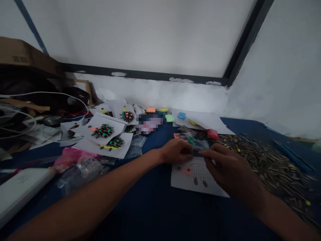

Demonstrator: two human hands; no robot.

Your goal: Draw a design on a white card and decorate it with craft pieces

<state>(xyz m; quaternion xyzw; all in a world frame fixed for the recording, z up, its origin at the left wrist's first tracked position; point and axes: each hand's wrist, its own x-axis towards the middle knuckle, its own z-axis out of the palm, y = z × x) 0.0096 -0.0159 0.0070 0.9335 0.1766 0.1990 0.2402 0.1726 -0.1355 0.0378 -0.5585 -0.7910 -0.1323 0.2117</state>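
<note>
My left hand (177,151) is closed, its fingertips curled together above the far-left edge of a white paper sheet (185,185). What it pinches is hidden. My right hand (224,165) covers the sheet's right side, index finger pointing toward the left fingertips and the other fingers bent. Anything small between its fingers is too dark to make out. On the sheet is a hedgehog figure (200,172) with a pink clay face, a printed spiny body and two dark seeds as feet. Just beyond the hands lie a clear plastic bag (200,144) and a bit of green clay (191,140).
Striped seeds (271,164) spread over the blue cloth at right, beside a blue tool-like object (293,155). Finished hedgehog sheets (117,154), plastic bags (87,167) and a white box (22,190) lie left. Clay blocks (150,109) line the wall.
</note>
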